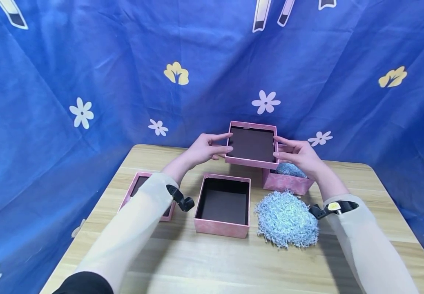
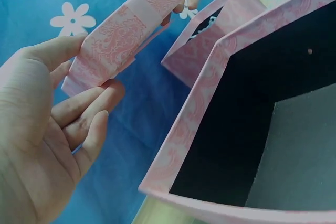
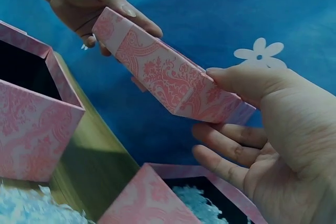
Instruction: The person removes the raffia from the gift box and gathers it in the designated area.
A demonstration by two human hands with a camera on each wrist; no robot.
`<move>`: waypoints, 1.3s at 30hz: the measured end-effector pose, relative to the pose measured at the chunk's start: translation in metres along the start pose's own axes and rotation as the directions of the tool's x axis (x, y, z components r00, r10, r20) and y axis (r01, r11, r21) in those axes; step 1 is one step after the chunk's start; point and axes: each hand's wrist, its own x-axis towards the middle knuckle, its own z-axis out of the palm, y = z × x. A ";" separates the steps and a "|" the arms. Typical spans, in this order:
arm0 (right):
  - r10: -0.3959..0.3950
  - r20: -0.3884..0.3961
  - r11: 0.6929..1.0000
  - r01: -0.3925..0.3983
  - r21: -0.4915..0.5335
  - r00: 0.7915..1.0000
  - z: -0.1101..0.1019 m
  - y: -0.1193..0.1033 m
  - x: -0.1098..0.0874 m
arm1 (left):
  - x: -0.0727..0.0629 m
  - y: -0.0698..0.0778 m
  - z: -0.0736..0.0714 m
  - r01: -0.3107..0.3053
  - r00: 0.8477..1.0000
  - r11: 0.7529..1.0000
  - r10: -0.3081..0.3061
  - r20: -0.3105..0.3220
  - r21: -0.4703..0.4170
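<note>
Both hands hold a pink patterned box lid [image 1: 252, 143] up in the air, its black inside facing the head camera. My left hand [image 1: 208, 148] pinches its left side, thumb on one face and fingers on the other. The opposite side is gripped the same way by my right hand [image 1: 294, 153]. In the head view the lid overlaps a pink box [image 1: 289, 184] that holds blue shredded paper [image 3: 197, 203]. In front of the lid, a second pink box [image 1: 221, 228] stands uncovered, with a bare black interior.
A loose pile of light blue shredded paper [image 1: 287, 220] lies on the wooden table [image 1: 204, 265], right of the uncovered box. Another shallow pink lid or tray [image 1: 128, 197] lies at the left, partly behind my left forearm. A blue floral cloth [image 1: 212, 81] hangs behind the table.
</note>
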 end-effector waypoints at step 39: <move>0.159 0.101 0.973 -0.174 0.155 0.982 0.071 0.005 0.047 | -0.016 -0.051 -0.051 0.142 0.990 0.989 -0.142 -0.023 -0.032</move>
